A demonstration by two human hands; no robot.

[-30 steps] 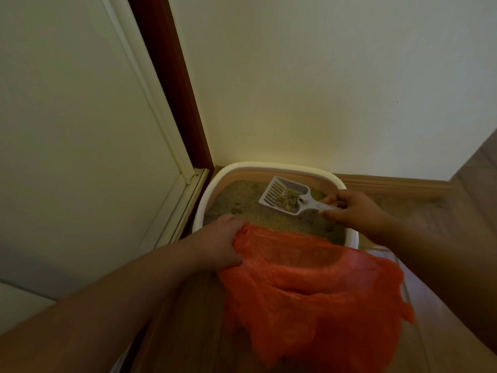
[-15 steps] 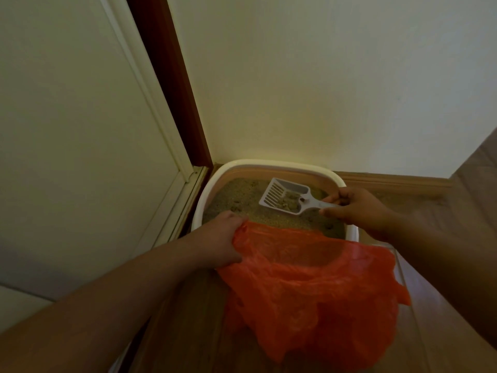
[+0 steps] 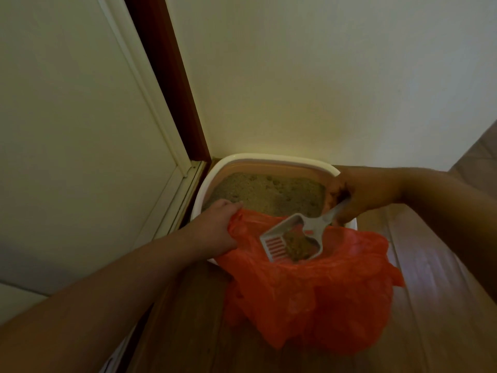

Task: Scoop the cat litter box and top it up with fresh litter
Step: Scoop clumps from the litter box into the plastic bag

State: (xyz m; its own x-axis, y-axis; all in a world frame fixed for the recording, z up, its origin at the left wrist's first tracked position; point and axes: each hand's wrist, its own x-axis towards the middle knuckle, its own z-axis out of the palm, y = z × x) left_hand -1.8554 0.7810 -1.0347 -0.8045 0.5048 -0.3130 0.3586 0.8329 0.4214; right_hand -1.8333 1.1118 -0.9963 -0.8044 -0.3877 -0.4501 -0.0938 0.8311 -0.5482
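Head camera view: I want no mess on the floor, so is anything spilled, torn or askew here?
Nothing stands out. The grey slotted plastic scoop, held by the right hand, carries its clumps over the orange plastic bag, which the left hand grips. No litter shows on the wooden floor.

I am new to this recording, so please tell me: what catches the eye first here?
The bright orange plastic bag in the lower middle, its edge gripped by the left hand. Over its mouth, the right hand holds a slotted scoop loaded with clumps. Behind them, the litter box sits in the wall corner.
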